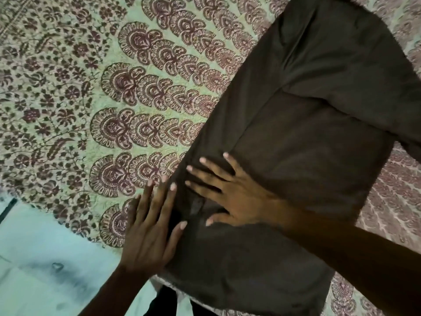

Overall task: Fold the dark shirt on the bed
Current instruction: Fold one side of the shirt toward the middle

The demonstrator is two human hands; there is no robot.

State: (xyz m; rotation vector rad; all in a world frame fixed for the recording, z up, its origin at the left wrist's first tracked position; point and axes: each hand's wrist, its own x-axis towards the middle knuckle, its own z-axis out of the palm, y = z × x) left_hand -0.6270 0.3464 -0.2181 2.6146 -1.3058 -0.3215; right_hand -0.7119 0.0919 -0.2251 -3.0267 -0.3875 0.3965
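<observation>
Dark shirt lying on the bed, running as a long band from 6 o'clock to 1 o'clock of the view, with one part trailing off toward 3 o'clock. The left hand, at 7 o'clock, lies released, its fingers straight along the shirt's near edge, partly on the patterned bedspread; this probably squares that edge. The right hand, just below centre, presses flat with fingers spread and grasps nothing, apparently to smooth the cloth and hold the layers down. The shirt looks already narrowed lengthwise, with the crosswise folds not yet made. Pale floor shows at 8 o'clock. No brand, label or writing can be read.
</observation>
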